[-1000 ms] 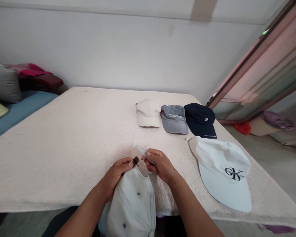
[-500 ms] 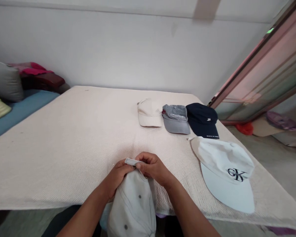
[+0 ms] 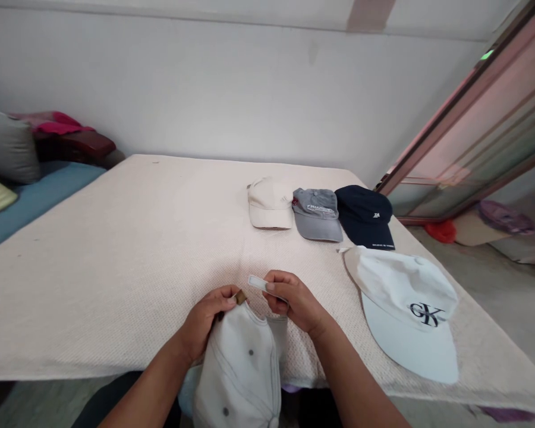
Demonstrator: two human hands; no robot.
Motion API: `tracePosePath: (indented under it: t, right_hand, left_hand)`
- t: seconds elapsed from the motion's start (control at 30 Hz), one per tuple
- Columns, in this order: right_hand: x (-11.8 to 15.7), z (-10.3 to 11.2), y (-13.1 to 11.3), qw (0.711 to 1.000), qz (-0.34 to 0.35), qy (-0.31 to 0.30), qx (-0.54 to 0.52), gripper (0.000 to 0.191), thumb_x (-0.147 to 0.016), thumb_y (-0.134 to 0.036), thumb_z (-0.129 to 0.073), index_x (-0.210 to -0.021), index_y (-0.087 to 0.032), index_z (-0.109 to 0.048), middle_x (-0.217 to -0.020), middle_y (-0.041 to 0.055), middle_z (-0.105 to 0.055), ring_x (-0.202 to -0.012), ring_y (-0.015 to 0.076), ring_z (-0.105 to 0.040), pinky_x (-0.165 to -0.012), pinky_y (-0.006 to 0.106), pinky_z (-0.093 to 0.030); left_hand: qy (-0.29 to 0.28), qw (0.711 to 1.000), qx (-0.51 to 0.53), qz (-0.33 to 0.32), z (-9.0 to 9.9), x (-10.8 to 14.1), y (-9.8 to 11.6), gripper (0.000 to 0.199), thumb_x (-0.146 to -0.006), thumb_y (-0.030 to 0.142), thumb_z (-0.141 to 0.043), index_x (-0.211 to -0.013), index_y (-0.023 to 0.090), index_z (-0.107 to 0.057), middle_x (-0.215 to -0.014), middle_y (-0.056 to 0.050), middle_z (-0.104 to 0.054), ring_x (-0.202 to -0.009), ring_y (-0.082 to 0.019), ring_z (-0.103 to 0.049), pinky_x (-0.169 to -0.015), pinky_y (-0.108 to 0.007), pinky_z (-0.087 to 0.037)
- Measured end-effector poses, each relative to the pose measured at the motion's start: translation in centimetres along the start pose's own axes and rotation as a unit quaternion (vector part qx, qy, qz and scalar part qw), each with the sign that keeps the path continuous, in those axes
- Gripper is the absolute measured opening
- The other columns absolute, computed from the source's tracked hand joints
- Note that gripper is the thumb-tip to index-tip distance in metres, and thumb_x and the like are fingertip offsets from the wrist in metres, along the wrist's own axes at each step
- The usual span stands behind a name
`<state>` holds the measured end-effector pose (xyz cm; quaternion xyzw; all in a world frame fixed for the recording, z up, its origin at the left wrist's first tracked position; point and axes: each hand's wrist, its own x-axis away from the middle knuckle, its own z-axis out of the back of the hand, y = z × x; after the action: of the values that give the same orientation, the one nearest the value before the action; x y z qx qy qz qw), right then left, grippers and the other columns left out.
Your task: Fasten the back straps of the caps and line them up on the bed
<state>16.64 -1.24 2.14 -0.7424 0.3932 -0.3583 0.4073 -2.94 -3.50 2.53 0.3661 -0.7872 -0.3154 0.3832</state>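
Note:
A light grey cap [image 3: 241, 368] hangs at the table's front edge, its back opening facing up. My left hand [image 3: 209, 315] is closed on the cap's edge beside a brass-coloured buckle [image 3: 240, 296]. Between the thumb and fingers of my right hand [image 3: 294, 300] is the cap's strap [image 3: 257, 282], its free end pointing left, apart from the buckle. To the right lies a white cap [image 3: 405, 303] with black letters. Farther back sit a beige cap [image 3: 270, 203], a grey cap [image 3: 317, 214] and a navy cap [image 3: 365, 215] in a row.
The table [image 3: 116, 267] has a cream textured cover and meets a white wall behind. At the left are a grey pillow [image 3: 9, 145] and a blue mattress [image 3: 57, 184]. A glass sliding door [image 3: 481, 131] stands at the right.
My right hand has moved right with the strap, away from my left hand. The brass-coloured buckle now shows at my left fingertips.

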Motion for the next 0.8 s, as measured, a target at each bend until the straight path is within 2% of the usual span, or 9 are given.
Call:
tracePosePath:
  t: [0.13,0.23,0.6,0.8]
  right_hand:
    - [0.01,-0.06,-0.16,1.0,-0.021,-0.017,0.014,0.024,-0.077,-0.032,-0.063,-0.065,-0.016,-0.052,-0.05,-0.0067,-0.04,-0.04,0.0031,-0.024,-0.04,0.02,-0.015]
    - [-0.17,-0.23,-0.08,0.999,-0.021,-0.022,0.025,0.027,-0.076,-0.036,-0.065,-0.064,-0.016,-0.052,-0.047,-0.0079,-0.037,-0.039,0.0035,-0.023,-0.04,0.021,-0.014]
    - [-0.01,-0.1,0.38,0.997,-0.042,-0.023,0.063,0.024,-0.076,-0.036,-0.064,-0.066,-0.016,-0.055,-0.048,-0.0065,-0.039,-0.041,0.0043,-0.026,-0.039,0.02,-0.014]
    - [0.0,0.05,0.41,0.995,-0.048,-0.03,0.087,0.023,-0.077,-0.034,-0.063,-0.066,-0.016,-0.055,-0.048,-0.0063,-0.04,-0.041,0.0045,-0.027,-0.04,0.02,-0.016]
  left_hand:
    - [-0.002,1.0,-0.014,-0.012,0.16,0.13,0.23,0.022,-0.07,0.019,-0.052,-0.084,0.013,-0.067,-0.078,-0.006,-0.064,-0.071,-0.018,-0.055,-0.069,-0.028,-0.041]
    - [0.021,0.999,-0.024,-0.005,-0.02,0.11,0.3,0.018,-0.069,0.023,-0.055,-0.08,0.015,-0.067,-0.074,-0.004,-0.063,-0.069,-0.018,-0.055,-0.067,-0.028,-0.041]
    - [0.057,0.998,0.021,0.013,0.08,-0.12,-0.03,0.015,-0.066,0.021,-0.064,-0.081,0.017,-0.065,-0.071,-0.001,-0.063,-0.062,-0.014,-0.054,-0.06,-0.024,-0.04]
    - [0.072,0.997,-0.009,0.018,0.03,-0.07,0.17,0.015,-0.066,0.023,-0.067,-0.079,0.016,-0.066,-0.07,-0.002,-0.063,-0.063,-0.014,-0.054,-0.061,-0.024,-0.04]
